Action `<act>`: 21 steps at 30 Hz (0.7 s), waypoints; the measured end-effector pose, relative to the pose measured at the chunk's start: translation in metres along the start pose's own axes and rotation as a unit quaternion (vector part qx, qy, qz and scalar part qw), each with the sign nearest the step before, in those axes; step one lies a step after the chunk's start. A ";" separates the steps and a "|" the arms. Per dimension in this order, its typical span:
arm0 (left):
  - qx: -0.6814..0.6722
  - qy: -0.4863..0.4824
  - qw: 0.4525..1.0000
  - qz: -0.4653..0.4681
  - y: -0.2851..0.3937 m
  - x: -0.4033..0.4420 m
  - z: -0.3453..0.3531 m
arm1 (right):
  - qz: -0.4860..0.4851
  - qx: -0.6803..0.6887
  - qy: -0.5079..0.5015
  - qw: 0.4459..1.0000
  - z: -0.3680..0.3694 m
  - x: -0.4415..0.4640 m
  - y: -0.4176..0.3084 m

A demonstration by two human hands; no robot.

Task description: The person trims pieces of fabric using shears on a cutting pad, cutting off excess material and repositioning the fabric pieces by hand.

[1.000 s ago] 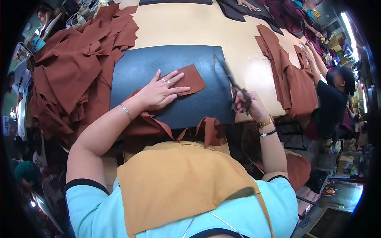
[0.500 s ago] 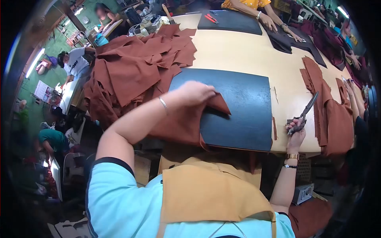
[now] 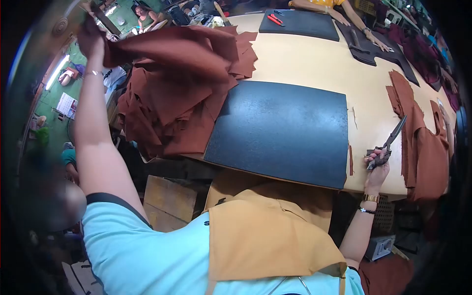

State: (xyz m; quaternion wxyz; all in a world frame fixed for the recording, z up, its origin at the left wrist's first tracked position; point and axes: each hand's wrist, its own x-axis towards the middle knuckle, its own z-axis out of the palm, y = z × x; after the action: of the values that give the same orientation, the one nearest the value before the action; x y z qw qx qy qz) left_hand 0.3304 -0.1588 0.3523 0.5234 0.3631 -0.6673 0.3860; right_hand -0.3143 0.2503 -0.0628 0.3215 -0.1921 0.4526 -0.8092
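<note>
My left hand [image 3: 92, 42] is raised at the far upper left, dark and blurred, gripping the end of a reddish-brown fabric piece [image 3: 182, 46]. The piece stretches to the right, smeared by motion, above a heap of the same fabric [image 3: 167, 98] on the table. In my right hand [image 3: 376, 158] is a pair of dark scissors [image 3: 395, 133], handles in the fist and blades pointing up and away. That hand rests near the table's front right part. Between my hands lies a dark blue-black mat [image 3: 280, 130], its surface uncovered.
Brown cut fabric pieces [image 3: 427, 157] lie right of my scissors. Across the pale table [image 3: 305, 59], a co-worker's hands [image 3: 376, 42] touch dark fabric beside a second dark mat [image 3: 300, 27] bearing red-handled snips [image 3: 275, 19]. A wooden box [image 3: 169, 201] stands below the table.
My left hand has swung up and far left, drawing the fabric piece off the mat and over the heap. My right hand still holds the scissors in about the same place.
</note>
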 end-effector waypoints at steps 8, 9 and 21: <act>0.101 -0.346 0.912 0.197 0.138 -0.247 0.010 | 0.019 -0.020 -0.018 0.999 0.010 -0.005 -0.004; 0.048 -0.347 0.924 0.152 0.183 -0.233 0.006 | 0.023 -0.022 -0.009 0.999 0.016 -0.009 -0.009; -0.928 -0.319 0.189 0.039 0.410 -0.100 -0.170 | -0.008 -0.660 0.017 0.751 -0.014 0.019 -0.068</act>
State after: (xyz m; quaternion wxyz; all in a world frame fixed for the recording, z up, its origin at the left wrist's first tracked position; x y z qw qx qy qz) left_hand 0.0561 0.1814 0.2253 0.2079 -0.3202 -0.6652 -0.6416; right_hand -0.3601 0.2717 -0.0119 0.1005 -0.3464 0.8778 -0.3152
